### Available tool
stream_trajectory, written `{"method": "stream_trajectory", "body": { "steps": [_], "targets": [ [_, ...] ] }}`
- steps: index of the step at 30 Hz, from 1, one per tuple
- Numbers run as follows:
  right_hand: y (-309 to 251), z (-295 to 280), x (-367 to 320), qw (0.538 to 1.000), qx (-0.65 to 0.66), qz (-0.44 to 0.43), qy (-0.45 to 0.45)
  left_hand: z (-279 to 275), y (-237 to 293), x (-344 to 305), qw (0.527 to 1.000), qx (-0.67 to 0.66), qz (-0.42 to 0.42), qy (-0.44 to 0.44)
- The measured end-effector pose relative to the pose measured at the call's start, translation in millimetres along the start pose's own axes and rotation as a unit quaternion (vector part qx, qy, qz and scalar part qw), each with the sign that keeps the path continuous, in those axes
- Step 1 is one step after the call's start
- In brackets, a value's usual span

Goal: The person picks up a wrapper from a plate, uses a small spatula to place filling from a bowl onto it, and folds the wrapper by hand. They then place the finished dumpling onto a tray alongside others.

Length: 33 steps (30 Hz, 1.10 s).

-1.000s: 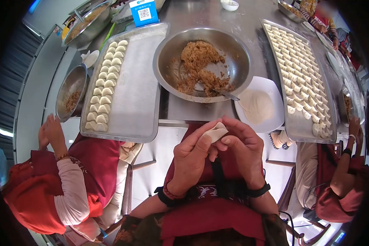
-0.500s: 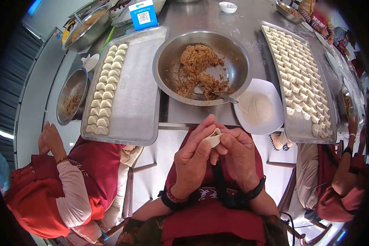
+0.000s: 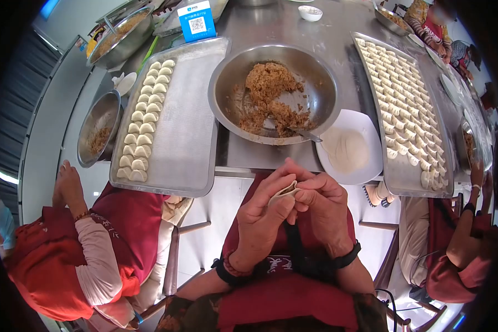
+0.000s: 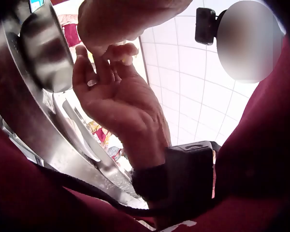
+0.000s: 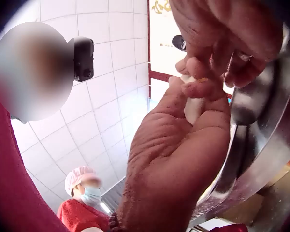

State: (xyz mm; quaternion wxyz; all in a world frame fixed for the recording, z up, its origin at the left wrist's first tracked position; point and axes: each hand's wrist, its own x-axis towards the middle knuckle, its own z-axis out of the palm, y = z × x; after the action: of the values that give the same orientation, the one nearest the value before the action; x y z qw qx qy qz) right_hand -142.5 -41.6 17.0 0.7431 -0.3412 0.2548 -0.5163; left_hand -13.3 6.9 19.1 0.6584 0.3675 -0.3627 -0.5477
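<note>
A folded dough wrapper (image 3: pixel 284 193), with a bit of brown filling showing at its top edge, sits between both hands just off the table's front edge. My left hand (image 3: pixel 264 218) cradles its left side, thumb against the dough. The right hand (image 3: pixel 325 212) pinches the right end. In the right wrist view, pale dough (image 5: pixel 193 110) shows between the fingers of the left hand (image 5: pixel 171 150), below the right hand (image 5: pixel 227 29). The left wrist view has the left hand (image 4: pixel 130 21) above the right hand (image 4: pixel 123 99); the dough is mostly hidden there.
A steel bowl (image 3: pixel 222 110) of brown filling stands ahead, a spoon in it. To its right are a white plate (image 3: pixel 371 169) with wrappers and a tray (image 3: pixel 395 185) of dumplings. Left stands a tray (image 3: pixel 185 138) with dumpling rows. People sit at both sides.
Both hands stay together on the dough. The wrapper has tilted more upright, its edge turned up toward the head view, and the fingers have shifted slightly along it.
</note>
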Motion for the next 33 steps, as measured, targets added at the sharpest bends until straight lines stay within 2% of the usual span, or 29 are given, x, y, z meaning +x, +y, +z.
{"method": "stream_trajectory", "body": {
  "steps": [3, 5, 8, 11, 15, 17, 20, 24, 27, 28, 30, 33],
  "targets": [
    [0.4, -3.1, -2.3, 0.999, -0.031, -0.008, 0.015, -7.9, 2.0, -1.3, 0.995, 0.039, -0.085, -0.019],
    [-5.7, 5.9, -1.0, 0.998, -0.049, -0.016, 0.032, -4.5, 5.6, -0.4, 0.996, 0.028, -0.086, -0.010],
    [-16.5, -1.6, -1.0, 0.994, -0.068, 0.082, 0.008, -2.7, 6.9, 0.7, 0.997, -0.006, -0.076, -0.011],
    [-21.1, -3.5, -0.7, 0.991, -0.079, 0.101, -0.023, -5.9, 7.5, 1.0, 0.997, 0.001, -0.075, -0.036],
    [-3.5, -9.3, -6.0, 0.996, -0.086, 0.027, 0.005, -10.5, 7.5, -1.0, 0.995, 0.021, -0.084, -0.057],
    [-2.2, -9.3, -8.0, 0.997, -0.066, 0.030, -0.007, -12.0, 5.5, -1.9, 0.995, 0.025, -0.085, -0.054],
    [-8.1, -1.4, -7.9, 0.993, -0.077, 0.085, 0.019, -13.0, 7.7, -2.2, 0.994, 0.038, -0.085, -0.056],
    [-7.8, -10.1, -5.3, 0.982, -0.177, 0.040, -0.042, -13.9, 11.9, -0.5, 0.990, 0.054, -0.106, -0.072],
    [-6.1, -15.0, -4.8, 0.963, -0.259, -0.021, -0.076, -22.5, 13.4, 1.9, 0.982, 0.079, -0.111, -0.131],
    [-6.1, -15.7, -5.5, 0.963, -0.258, -0.018, -0.074, -24.3, 14.2, 2.4, 0.980, 0.084, -0.117, -0.136],
    [-9.0, -11.6, -6.9, 0.976, -0.206, 0.025, -0.064, -26.4, 15.3, 3.8, 0.976, 0.093, -0.130, -0.147],
    [-20.7, 0.3, -8.6, 0.985, -0.115, 0.114, -0.052, -17.5, 21.0, 6.0, 0.983, 0.064, -0.128, -0.115]
  ]
}}
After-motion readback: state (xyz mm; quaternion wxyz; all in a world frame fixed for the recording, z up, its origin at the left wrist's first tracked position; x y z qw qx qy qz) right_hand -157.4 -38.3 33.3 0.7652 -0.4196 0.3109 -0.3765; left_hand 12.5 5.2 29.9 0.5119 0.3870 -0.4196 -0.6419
